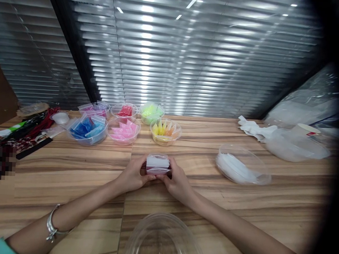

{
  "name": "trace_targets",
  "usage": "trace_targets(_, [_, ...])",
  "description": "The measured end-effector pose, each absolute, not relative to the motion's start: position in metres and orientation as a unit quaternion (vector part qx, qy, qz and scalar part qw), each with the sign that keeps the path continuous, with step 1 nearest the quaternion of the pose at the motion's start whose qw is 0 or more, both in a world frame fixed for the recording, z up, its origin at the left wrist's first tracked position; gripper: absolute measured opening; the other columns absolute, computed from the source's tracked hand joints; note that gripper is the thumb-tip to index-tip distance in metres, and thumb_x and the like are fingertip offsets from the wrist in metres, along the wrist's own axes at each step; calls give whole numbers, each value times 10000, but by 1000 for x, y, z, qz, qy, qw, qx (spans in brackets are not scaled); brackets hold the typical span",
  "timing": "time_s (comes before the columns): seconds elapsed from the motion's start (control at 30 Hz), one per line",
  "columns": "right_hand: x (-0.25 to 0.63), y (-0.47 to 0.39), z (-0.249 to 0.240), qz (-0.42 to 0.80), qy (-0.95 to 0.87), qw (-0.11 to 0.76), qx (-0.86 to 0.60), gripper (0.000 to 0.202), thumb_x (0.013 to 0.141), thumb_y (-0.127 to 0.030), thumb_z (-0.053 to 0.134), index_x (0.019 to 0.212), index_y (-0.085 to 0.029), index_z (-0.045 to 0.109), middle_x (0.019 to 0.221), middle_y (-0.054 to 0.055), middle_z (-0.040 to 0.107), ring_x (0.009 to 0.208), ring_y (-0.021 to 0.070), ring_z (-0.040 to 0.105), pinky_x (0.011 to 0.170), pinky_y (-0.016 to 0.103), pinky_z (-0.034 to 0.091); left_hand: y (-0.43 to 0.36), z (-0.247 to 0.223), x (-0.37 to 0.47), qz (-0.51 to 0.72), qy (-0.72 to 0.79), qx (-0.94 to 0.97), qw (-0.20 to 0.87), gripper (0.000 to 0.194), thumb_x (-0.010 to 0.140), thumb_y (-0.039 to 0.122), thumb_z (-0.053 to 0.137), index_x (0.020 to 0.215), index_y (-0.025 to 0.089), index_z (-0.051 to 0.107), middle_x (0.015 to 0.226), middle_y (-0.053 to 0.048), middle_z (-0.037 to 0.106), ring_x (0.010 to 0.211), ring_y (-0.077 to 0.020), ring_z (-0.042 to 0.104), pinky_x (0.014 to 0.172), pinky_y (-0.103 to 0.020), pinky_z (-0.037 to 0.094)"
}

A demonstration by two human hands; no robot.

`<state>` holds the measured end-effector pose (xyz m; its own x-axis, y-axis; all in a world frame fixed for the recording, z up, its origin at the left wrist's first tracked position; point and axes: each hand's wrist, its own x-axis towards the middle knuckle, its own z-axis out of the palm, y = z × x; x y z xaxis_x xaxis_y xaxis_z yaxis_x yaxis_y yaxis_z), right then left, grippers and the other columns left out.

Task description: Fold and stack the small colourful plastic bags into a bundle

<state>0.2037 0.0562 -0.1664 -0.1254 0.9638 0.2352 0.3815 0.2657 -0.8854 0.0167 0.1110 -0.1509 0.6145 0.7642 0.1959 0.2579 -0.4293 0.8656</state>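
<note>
My left hand (134,174) and my right hand (178,181) close around the two sides of a small clear plastic box (157,167) at the middle of the wooden table. White, flat pieces stand packed inside the box, and its lower part looks pinkish. Both thumbs meet at its near side. Beyond my hands sit round clear bowls: one with yellow and orange packets (165,132), one with pink packets (123,131). To the right, a clear bowl (243,164) lies with white strips in it. A large clear container (164,239) is nearest to me.
Farther back are bowls with blue (87,129), purple (95,109), red (124,110) and green packets (151,112). Dark and red cords (31,130) lie at the left. Crumpled white paper (256,129) and a translucent container (296,145) are at the right, before window blinds.
</note>
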Motion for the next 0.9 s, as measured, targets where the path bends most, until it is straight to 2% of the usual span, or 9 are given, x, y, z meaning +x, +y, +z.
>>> trace_targets(0.4, [204, 56, -165, 340, -670, 427, -503, 332, 796, -98, 596, 1085, -216, 483, 1034, 46, 641, 944, 220, 616, 794, 330, 481, 111, -149, 16, 294, 322, 773, 461, 444, 690, 193, 759, 1097, 148, 586, 1011, -53, 677, 860, -181, 647, 763, -275, 539])
trace_targets(0.53, [204, 59, -165, 348, -667, 430, -499, 346, 817, -129, 596, 1129, -208, 469, 1034, 49, 644, 916, 208, 624, 790, 333, 495, 112, -152, 17, 299, 322, 758, 482, 480, 717, 208, 744, 1147, 143, 541, 1082, -82, 656, 955, -197, 634, 835, -297, 525])
trace_targets(0.63, [203, 61, -164, 353, -667, 439, -489, 436, 834, -155, 593, 1231, -210, 420, 1167, 72, 610, 1053, 209, 596, 904, 354, 481, 115, -155, 19, 309, 312, 745, 502, 528, 750, 236, 724, 1208, 141, 479, 1196, -118, 603, 1083, -218, 593, 925, -322, 491])
trace_targets(0.73, [202, 62, -164, 353, -679, 447, -463, 500, 861, -202, 581, 1310, -206, 363, 1296, 97, 536, 1205, 209, 518, 1035, 376, 413, 117, -155, 19, 316, 297, 739, 516, 558, 770, 245, 707, 1253, 150, 445, 1276, -129, 552, 1186, -233, 535, 1015, -345, 435])
trace_targets(0.9, [202, 62, -169, 327, -698, 442, -459, 646, 856, -256, 603, 1406, -200, 269, 1424, 132, 408, 1326, 237, 404, 1114, 429, 336, 115, -149, 17, 297, 294, 748, 516, 539, 803, 228, 669, 1290, 184, 441, 1265, -96, 553, 1184, -222, 524, 1028, -339, 418])
